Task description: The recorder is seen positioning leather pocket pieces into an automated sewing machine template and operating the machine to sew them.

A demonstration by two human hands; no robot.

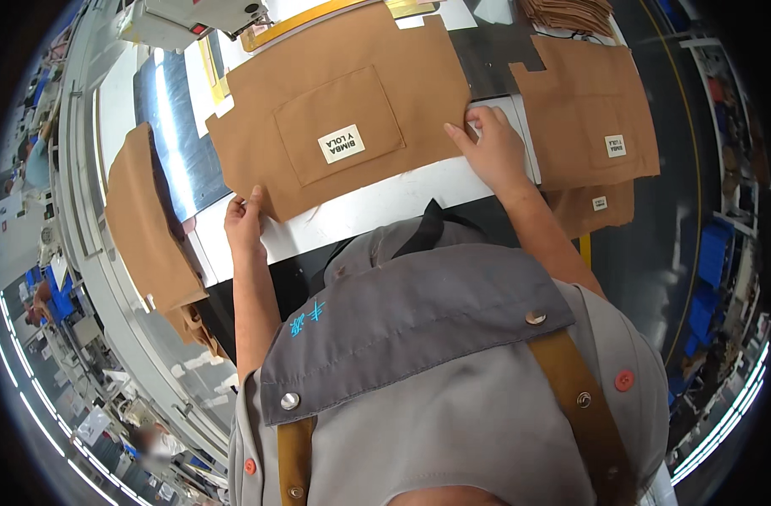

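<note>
A brown fabric panel (335, 97) with a sewn-on patch pocket (352, 105) lies spread across the white work surface in front of me. A small white label (342, 144) sits on the pocket, its print upside down to me. My left hand (246, 223) pinches the panel's near left corner between thumb and fingers. At the right edge, my right hand (491, 148) grips the cloth, thumb apart from the bent fingers. The panel's far edge lies near a yellow strip (305, 24) by the sewing machine (187, 21).
More brown panels with pockets and labels (592, 126) overhang the table's right side. A folded brown piece (145, 228) drapes over the left side. A stack of brown cloth (568, 13) lies at the far right. Blue bins (713, 253) stand beyond the aisle.
</note>
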